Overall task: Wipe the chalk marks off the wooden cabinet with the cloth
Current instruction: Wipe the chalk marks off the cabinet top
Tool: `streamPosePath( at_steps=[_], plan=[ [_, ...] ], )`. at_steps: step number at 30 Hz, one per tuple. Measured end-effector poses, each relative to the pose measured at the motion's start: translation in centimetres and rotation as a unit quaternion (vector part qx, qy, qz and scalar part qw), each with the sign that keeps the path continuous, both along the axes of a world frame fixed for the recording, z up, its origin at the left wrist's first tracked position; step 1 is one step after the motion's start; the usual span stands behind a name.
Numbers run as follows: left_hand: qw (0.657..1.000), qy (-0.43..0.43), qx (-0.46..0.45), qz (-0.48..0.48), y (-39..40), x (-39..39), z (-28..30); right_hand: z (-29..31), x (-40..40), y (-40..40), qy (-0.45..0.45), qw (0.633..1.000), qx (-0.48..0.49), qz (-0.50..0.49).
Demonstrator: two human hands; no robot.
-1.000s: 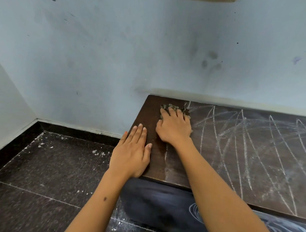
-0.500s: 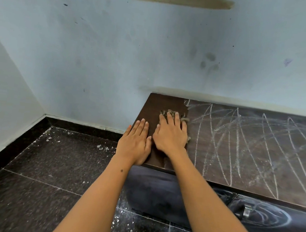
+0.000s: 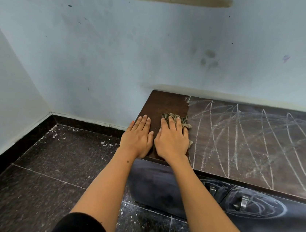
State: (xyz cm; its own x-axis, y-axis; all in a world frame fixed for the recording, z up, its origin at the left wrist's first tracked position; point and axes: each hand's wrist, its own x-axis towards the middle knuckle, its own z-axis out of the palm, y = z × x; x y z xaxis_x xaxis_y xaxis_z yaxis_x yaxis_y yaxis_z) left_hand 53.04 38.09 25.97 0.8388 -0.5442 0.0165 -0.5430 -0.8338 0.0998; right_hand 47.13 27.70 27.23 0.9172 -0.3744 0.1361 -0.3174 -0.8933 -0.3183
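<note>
Right hand lies flat, fingers straight and slightly spread, pressing the mottled cloth onto the wooden cabinet top. Cloth is bunched beneath and beyond the fingertips, no clear long axis. Chalk marks cover the top right of this hand. Left hand rests flat alongside, fingers together.

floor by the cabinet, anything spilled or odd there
Yes: white specks and crumbs lie scattered over the dark floor tiles, thickest along the wall base beside the cabinet. They look like chalk or plaster debris, though I cannot tell which.
</note>
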Motion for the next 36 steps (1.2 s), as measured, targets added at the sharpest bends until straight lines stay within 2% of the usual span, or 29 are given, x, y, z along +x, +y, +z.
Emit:
streamPosePath(
  at_steps=[6,13,15,18,21,30,36],
  plan=[
    [1.000,0.007,-0.001,0.002,0.0,0.0,0.1,-1.8,-4.0,1.9,-0.040,0.999,-0.029,-0.019],
    [0.999,0.031,0.030,-0.003,-0.3,0.2,1.0,0.0,-1.5,0.8,0.008,1.000,0.010,0.001],
    [0.999,0.042,0.003,0.002,-0.8,0.7,1.9,0.0,-1.8,0.9,0.009,1.000,0.006,0.003],
    [0.998,0.048,-0.029,-0.001,-1.5,1.3,2.3,-1.0,-4.2,1.8,-0.026,0.999,-0.022,-0.010],
    [0.999,0.038,-0.006,-0.011,-1.8,1.0,1.0,-1.8,-6.4,2.5,-0.046,0.998,-0.030,-0.012],
    [1.000,-0.004,-0.008,-0.006,-1.8,0.9,-0.1,0.2,-1.5,0.3,0.011,1.000,0.008,0.001],
    [1.000,-0.002,-0.025,0.000,-1.8,1.0,-0.3,-1.7,-7.0,3.2,-0.068,0.997,-0.030,-0.033]
  ],
)
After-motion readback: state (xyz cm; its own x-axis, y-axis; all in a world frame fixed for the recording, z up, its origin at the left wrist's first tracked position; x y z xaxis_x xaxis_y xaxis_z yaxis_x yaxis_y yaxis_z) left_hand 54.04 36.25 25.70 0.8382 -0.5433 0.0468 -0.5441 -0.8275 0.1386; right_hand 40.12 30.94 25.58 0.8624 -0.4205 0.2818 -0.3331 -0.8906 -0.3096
